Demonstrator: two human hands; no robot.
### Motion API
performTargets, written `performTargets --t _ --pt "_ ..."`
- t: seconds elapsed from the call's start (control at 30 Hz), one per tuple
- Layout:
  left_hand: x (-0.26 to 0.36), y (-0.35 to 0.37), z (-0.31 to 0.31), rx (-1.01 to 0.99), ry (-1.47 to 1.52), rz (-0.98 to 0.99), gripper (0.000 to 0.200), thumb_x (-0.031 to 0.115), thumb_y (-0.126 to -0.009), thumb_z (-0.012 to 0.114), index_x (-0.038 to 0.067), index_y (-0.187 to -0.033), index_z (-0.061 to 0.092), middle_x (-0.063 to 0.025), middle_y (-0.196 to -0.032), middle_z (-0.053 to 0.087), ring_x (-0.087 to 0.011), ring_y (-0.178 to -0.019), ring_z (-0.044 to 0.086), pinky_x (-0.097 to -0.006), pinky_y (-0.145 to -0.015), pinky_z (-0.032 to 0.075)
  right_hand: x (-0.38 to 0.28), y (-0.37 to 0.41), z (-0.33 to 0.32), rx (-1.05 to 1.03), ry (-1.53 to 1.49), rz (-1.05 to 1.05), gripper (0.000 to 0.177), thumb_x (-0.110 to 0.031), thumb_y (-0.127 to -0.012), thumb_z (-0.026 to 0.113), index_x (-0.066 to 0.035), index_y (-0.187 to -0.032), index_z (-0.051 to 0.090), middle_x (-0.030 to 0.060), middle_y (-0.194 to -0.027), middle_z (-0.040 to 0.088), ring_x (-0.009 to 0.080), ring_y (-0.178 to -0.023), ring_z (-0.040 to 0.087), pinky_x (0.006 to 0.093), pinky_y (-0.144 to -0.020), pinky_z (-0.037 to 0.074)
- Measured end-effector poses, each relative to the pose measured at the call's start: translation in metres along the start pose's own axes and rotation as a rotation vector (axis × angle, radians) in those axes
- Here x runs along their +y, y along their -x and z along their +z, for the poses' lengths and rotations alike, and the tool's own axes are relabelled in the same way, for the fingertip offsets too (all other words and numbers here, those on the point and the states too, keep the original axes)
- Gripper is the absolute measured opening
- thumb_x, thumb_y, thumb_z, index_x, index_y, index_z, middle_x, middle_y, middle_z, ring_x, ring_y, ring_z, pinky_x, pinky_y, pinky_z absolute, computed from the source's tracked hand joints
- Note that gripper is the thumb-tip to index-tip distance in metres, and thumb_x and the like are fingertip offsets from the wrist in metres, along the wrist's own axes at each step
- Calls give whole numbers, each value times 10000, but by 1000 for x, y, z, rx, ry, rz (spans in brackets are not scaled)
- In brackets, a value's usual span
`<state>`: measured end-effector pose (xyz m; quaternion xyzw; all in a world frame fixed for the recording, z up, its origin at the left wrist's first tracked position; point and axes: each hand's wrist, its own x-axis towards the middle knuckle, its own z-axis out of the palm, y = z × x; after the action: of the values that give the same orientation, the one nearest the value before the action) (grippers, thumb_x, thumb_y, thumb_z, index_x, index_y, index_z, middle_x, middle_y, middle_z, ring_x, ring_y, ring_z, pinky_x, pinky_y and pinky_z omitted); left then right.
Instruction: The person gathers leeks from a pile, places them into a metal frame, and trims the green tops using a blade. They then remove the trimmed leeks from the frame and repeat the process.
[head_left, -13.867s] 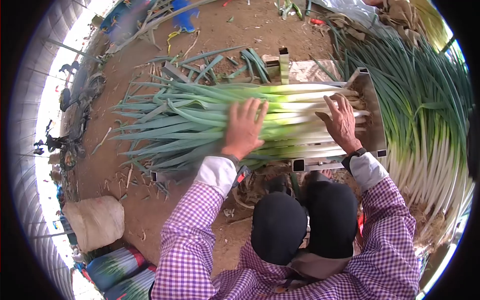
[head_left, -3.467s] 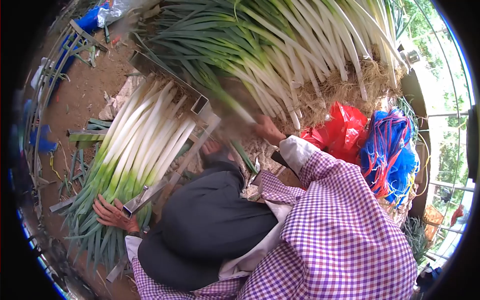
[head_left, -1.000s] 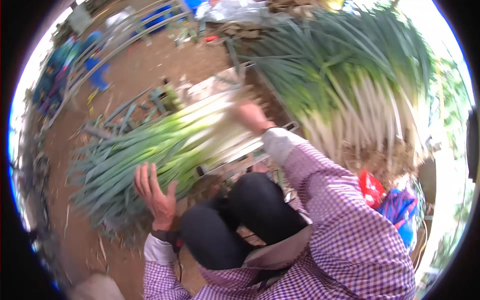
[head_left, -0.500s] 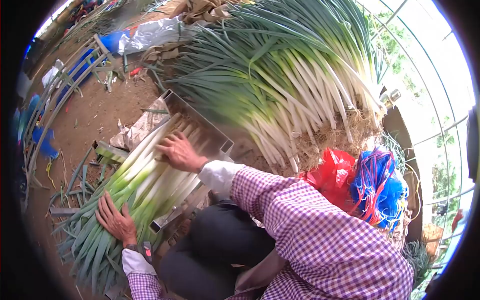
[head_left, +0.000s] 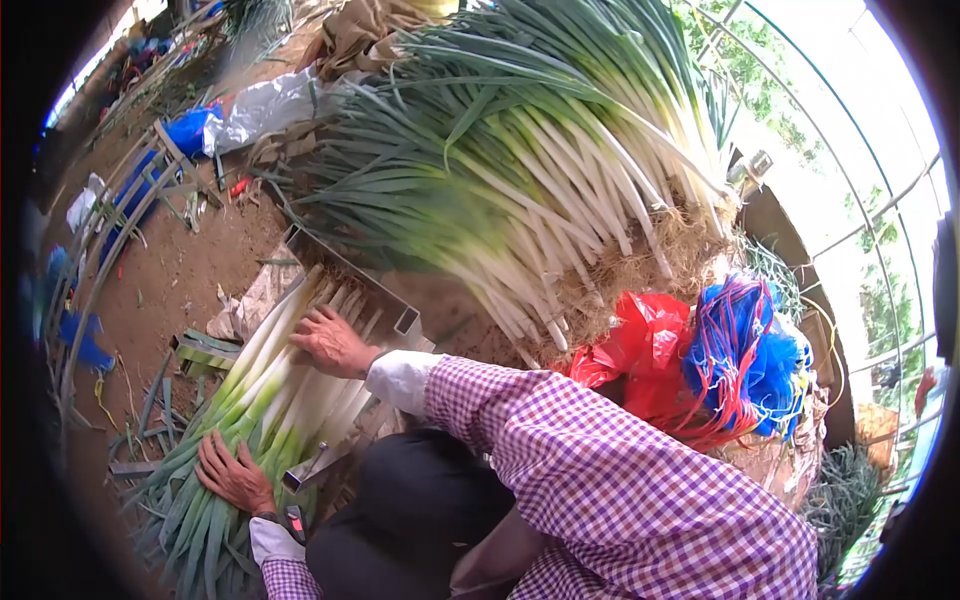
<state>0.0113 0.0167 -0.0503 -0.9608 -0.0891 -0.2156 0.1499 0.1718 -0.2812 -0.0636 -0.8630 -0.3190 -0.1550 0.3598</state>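
A bundle of green onions (head_left: 262,400) lies in a metal frame (head_left: 355,268), white stems toward the top and green leaves toward the lower left. My right hand (head_left: 332,343) rests on the white stems with its fingers spread. Farther down, my left hand (head_left: 236,475) lies on the green leaves, fingers apart. Both palms face down over the bundle, and what is under them is hidden. Beyond the frame is a large pile of green onions (head_left: 560,150) with roots toward the right.
Red plastic (head_left: 650,345) and a blue bunch of plastic ties (head_left: 745,350) sit to the right. Silvery sheeting (head_left: 265,112) lies at the upper left, near a curved metal rack (head_left: 110,235). Cut leaf scraps are scattered on the soil. My knees are below the frame.
The view has shifted, so the pile, frame and plastic appear farther left. Both hands stay on the bundle in nearly the same places, fingers still spread.
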Motion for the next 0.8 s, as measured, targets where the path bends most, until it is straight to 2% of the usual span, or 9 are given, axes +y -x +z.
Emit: performTargets --t 0.17,0.27,0.3,0.4,0.47,0.53,0.67,0.77,0.8 --pt "3 0 -11 -26 -14 -10 494 402 -1027 492 104 -1422 507 -69 -1472 498 -254 -1391 429 -486 -1167 262 -32 27 -97 -106 -180 91 547 -250 -834 766 -74 -1321 592 182 -1250 613 379 -1182 578 462 -955 493" --pt "4 1 -16 -32 0 -12 496 404 -1025 501 107 -1421 512 -76 -1475 498 -254 -1392 427 -487 -1167 259 -12 68 -172 -69 -186 243 495 -222 -841 752 -96 -1301 618 157 -1207 640 354 -1115 629 421 -947 529" --pt "2 2 -18 -57 17 -23 503 409 -1021 509 104 -1421 513 -81 -1476 497 -258 -1394 425 -490 -1167 258 9 87 -188 61 -85 181 455 -173 -839 736 -100 -1276 631 147 -1165 659 338 -1081 649 404 -908 541" --pt "-3 -3 -16 -133 90 -62 532 429 -1005 530 95 -1419 516 -93 -1475 497 -268 -1398 418 -498 -1166 254 74 146 -244 249 -44 436 385 -152 -816 748 -114 -1195 693 128 -1129 697 305 -999 684 353 -847 549" --pt "-9 -8 -20 -203 147 -108 558 452 -994 539 88 -1416 517 -100 -1472 501 -272 -1403 412 -503 -1167 247 112 173 -286 313 107 564 344 -140 -815 746 -102 -1156 718 150 -1087 712 323 -980 693 398 -854 557" --pt "-15 -19 -29 -257 290 -112 534 297 -941 644 52 -1400 527 -166 -1450 506 -334 -1362 445 -488 -1143 304 127 192 -330 313 169 779 331 -180 -831 735 -71 -1143 717 147 -1157 715 302 -1008 701 373 -869 554" --pt "-34 -52 -21 -245 821 -81 547 93 -859 704 -19 -1366 532 -221 -1388 539 -371 -1255 533 -457 -1079 403 147 212 -399 393 305 752 342 -222 -854 727 -88 -1169 714 129 -1120 728 287 -990 701 376 -869 550" --pt "31 -90 -121 -336 1156 -95 527 90 -867 690 -40 -1353 534 -171 -1338 574 -295 -1166 598 -404 -1017 464 143 208 -467 376 486 845 325 -211 -877 712 -111 -1186 693 151 -1156 701 294 -1062 664 399 -911 540" --pt "53 -94 -149 -363 1226 -70 514 78 -871 677 -39 -1352 536 -162 -1332 577 -284 -1159 601 -396 -1010 469 160 216 -483 515 624 650 356 -190 -862 723 -105 -1204 678 163 -1182 683 317 -1087 650 426 -914 539"
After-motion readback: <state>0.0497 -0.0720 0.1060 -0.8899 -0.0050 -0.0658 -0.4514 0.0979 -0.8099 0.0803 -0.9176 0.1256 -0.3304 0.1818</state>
